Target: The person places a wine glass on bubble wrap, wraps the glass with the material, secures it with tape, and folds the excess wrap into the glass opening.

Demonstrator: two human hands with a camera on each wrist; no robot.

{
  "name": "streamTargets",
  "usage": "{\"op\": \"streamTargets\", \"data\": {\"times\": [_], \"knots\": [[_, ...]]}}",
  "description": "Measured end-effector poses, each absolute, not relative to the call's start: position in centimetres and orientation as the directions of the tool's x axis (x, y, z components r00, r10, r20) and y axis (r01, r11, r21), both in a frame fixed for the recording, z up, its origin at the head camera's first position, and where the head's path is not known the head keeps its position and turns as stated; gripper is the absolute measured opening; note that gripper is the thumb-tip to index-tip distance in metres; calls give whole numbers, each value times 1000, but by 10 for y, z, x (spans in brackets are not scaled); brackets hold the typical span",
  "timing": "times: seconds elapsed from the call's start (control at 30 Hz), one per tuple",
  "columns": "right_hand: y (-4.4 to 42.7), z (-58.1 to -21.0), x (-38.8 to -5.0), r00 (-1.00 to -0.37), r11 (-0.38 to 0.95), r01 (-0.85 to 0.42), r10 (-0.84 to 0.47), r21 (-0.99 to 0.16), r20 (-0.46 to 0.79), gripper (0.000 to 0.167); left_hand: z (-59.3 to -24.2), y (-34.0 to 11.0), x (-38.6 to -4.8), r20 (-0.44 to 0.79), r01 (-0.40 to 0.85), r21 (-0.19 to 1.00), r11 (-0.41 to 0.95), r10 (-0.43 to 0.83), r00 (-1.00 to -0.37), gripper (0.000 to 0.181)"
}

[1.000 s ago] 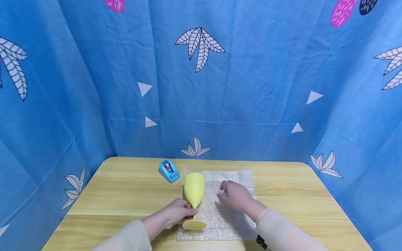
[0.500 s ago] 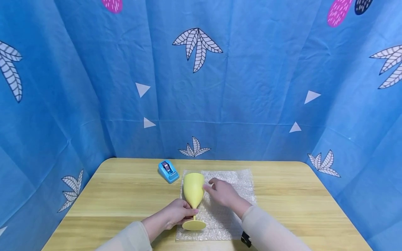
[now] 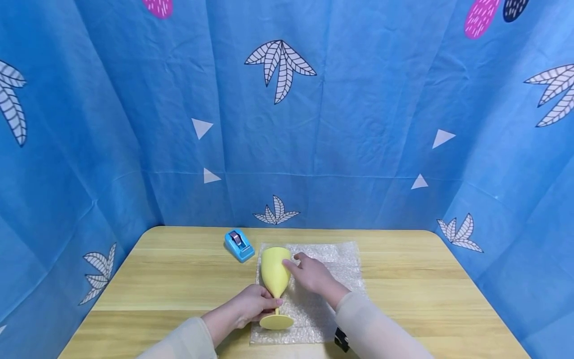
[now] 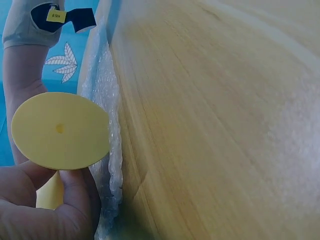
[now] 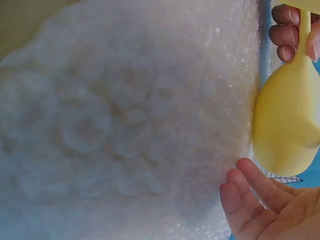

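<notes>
Yellow goblet: on its side over the left part of the bubble wrap, bowl towards the far edge of the worktop, foot towards the person.
Left hand: holds the goblet by its stem, close to the foot, the fingers and thumb pinching that thin part from both sides.
Right hand: at the right side of the bowl, thumb laid over it; the other fingers are extended and slightly spread. Whether the thumb presses or barely touches, I cannot tell.
Bubble wrap: a clear sheet lying flat on the worktop, reaching well to the right of the goblet and passing beneath the right hand.
Tape dispenser: blue, with a roll in it, beyond the left hand, just beside the far left corner of the wrap.
Sleeves: pale, on both arms; a black device sits at the right wrist.
Backdrop: blue cloth with white leaves, white triangles and pink shapes, behind the worktop and along both sides.
</notes>
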State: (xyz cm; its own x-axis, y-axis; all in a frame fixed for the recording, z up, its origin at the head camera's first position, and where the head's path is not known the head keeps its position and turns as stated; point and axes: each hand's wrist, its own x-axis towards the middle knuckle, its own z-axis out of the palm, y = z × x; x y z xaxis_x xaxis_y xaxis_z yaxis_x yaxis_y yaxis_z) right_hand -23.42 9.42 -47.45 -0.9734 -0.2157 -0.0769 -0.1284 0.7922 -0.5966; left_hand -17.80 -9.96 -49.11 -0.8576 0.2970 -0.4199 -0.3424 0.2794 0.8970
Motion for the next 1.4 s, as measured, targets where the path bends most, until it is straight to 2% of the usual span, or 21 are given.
{"op": "streamTargets", "data": {"times": [0.47, 0.7, 0.97, 1.2, 1.4], "knots": [[74, -466, -237, -984, 785, -7, -117, -620, -137, 98, -492, -99, -181, -421, -338, 894, 295, 294, -858, 18], [71, -467, -242, -986, 767, 19, -91, -641, -138, 96, -489, -98, -181, -418, -327, 889, 319, 281, -864, 20], [71, -464, -242, -983, 767, 35, -90, -641, -161, 94, -484, -106, -188, -389, -243, 850, 468, 245, -888, 30], [71, -464, -242, -979, 761, 45, -94, -648, -179, 96, -473, -123, -201, -328, -193, 841, 505, 194, -924, 24], [72, -465, -242, -977, 762, 57, -91, -645, -195, 96, -466, -129, -214, -287, -167, 809, 563, 131, -949, 46]]}}
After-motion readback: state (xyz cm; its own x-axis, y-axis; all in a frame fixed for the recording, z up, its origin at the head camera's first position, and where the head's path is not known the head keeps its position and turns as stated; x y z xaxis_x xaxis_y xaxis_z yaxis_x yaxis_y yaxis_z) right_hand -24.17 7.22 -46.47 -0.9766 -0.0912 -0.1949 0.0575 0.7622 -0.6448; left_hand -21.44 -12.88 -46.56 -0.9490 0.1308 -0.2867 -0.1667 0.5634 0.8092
